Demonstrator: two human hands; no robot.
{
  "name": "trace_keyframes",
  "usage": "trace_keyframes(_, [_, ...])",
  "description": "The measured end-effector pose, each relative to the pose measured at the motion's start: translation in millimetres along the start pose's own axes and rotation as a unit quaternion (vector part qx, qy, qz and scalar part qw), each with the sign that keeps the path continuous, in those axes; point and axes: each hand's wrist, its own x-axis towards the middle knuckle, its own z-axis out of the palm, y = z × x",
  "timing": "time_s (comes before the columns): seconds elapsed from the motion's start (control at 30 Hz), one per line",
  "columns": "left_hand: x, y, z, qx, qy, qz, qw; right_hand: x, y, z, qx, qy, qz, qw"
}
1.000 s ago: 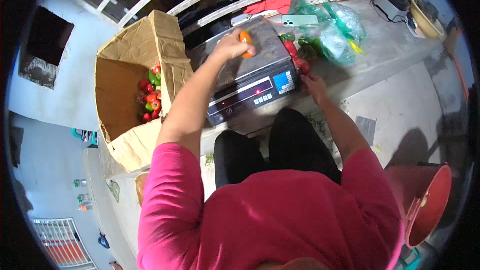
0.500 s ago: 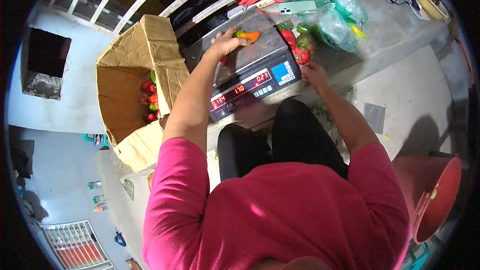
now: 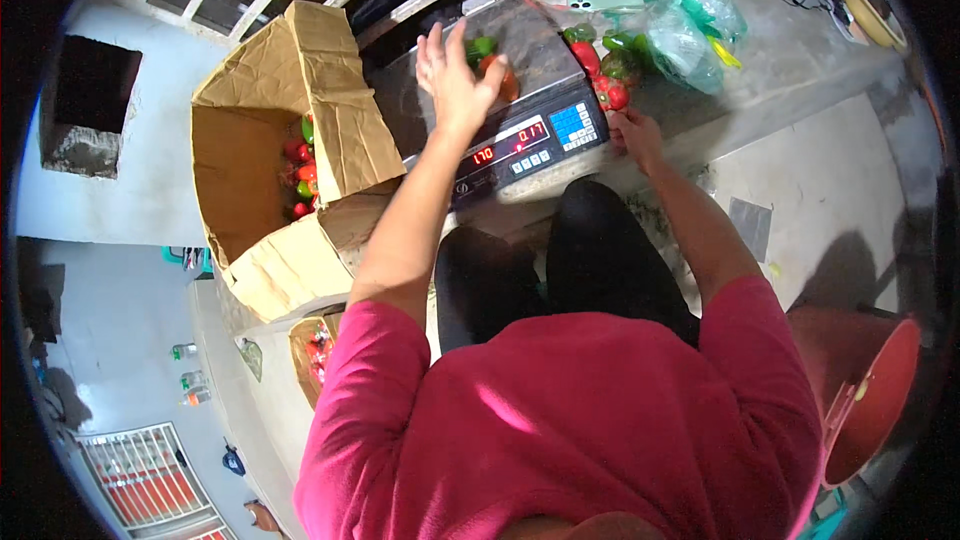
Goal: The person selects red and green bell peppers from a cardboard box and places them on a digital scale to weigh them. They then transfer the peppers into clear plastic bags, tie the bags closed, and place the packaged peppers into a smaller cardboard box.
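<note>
Weighing peppers looks only partly done: the left hand (image 3: 452,80), fingers spread wide and gripping nothing, rests over the orange pepper (image 3: 503,80) on the scale (image 3: 520,135). The right hand (image 3: 636,135) touches the scale's edge; its grip I cannot tell. Beyond, red peppers (image 3: 600,75) wait on the counter, and many more sit in the cardboard box (image 3: 260,150).

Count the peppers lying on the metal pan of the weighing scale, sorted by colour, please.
Green bell pepper: 1
Orange bell pepper: 1, under the left hand
Total: 2 on the grey scale's pan
</note>
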Motion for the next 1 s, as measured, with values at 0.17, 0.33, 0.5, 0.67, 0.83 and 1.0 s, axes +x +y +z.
trace_keyframes(0.17, [-92.9, 14.8, -39.2, -0.032, 0.016, -0.004, 0.999, 5.0, 5.9, -2.1, -0.011, 0.020, -0.006, 1.000])
trace_keyframes(0.33, [-209.3, -0.6, -55.8, -0.014, -0.104, -0.098, 0.990, 13.1, 14.5, -7.7, -0.039, 0.017, -0.014, 0.999])
trace_keyframes(0.5, [-207.7, -5.4, -51.7, -0.056, -0.056, -0.129, 0.988, 20.8, 22.2, -18.5, -0.098, 0.052, -0.053, 0.992])
trace_keyframes(0.67, [-206.2, -6.1, -47.1, -0.076, -0.115, -0.191, 0.972, 8.8, -20.4, 8.5, -0.106, 0.116, -0.015, 0.987])
trace_keyframes(0.83, [-208.9, -8.1, -45.9, -0.083, -0.090, -0.199, 0.972, 17.6, -22.8, 4.0, -0.090, 0.078, 0.008, 0.993])
trace_keyframes(1.0, [-210.6, -11.8, -47.2, -0.107, -0.066, -0.228, 0.966, 9.2, -26.6, -9.8, 0.154, 0.019, 0.075, 0.985])
